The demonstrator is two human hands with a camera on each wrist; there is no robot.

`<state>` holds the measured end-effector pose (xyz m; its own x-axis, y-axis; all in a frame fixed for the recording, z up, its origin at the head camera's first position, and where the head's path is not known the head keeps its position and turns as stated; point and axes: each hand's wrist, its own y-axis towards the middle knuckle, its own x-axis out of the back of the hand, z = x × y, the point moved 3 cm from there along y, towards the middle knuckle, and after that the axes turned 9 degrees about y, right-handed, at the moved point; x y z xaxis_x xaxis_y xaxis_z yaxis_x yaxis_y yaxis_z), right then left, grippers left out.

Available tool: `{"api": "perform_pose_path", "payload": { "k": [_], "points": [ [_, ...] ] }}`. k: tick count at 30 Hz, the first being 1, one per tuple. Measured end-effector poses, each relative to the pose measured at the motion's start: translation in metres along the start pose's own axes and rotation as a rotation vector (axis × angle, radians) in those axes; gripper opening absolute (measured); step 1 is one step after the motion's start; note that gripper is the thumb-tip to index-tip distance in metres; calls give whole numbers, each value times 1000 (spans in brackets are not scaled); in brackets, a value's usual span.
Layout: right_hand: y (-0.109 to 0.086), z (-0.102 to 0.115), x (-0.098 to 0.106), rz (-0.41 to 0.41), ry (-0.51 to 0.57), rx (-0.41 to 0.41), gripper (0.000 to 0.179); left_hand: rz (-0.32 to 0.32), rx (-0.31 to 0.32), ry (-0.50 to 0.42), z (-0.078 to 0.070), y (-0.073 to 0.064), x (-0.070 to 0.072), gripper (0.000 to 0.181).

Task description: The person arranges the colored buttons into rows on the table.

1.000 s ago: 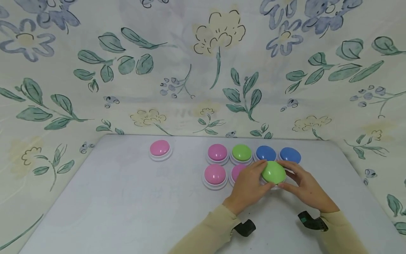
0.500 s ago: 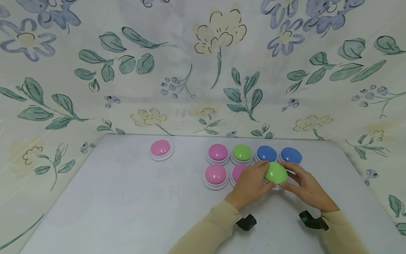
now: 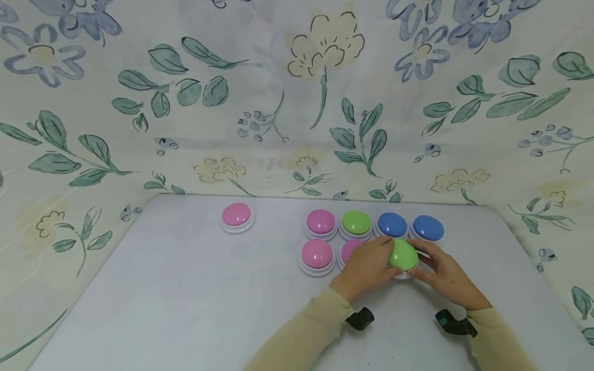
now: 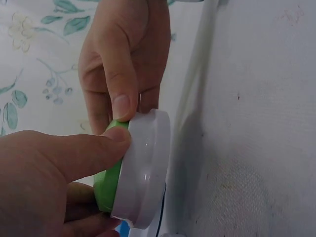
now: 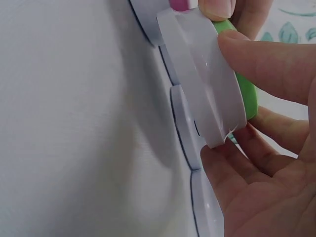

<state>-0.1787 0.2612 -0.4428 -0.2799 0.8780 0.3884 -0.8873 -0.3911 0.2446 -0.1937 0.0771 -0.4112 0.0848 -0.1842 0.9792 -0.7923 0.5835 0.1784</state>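
Both hands hold a green push button (image 3: 403, 254) with a round white base (image 4: 145, 168). My left hand (image 3: 364, 268) grips its left side, thumb at the near edge and fingers toward the back. On the other side my right hand (image 3: 447, 275) grips it the same way, the two thumbs almost meeting. In the right wrist view the white base (image 5: 202, 79) hangs tilted above the table over its shadow. Just left of it, a pink button (image 3: 350, 251) is partly hidden by my left hand. Two blue buttons (image 3: 392, 224) (image 3: 428, 228) sit right behind.
Another green button (image 3: 356, 222) and a pink button (image 3: 320, 221) continue the back row leftward. A pink button (image 3: 317, 253) ends the front row at left. One more pink button (image 3: 236, 214) stands apart at the back left of the white table (image 3: 185, 293). Floral cloth (image 3: 269, 118) hangs behind.
The held green button has come down slightly toward the table, both hands moving with it and keeping their grip. The other buttons stay where they were; the head view has shifted a little.
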Motion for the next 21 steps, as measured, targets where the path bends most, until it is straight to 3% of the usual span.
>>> {"api": "perform_pose_path", "payload": {
  "k": [21],
  "points": [
    [0,-13,-9,-25,-52,-67,64,-35,-21,161,5,4,-13,55]
  ]
}}
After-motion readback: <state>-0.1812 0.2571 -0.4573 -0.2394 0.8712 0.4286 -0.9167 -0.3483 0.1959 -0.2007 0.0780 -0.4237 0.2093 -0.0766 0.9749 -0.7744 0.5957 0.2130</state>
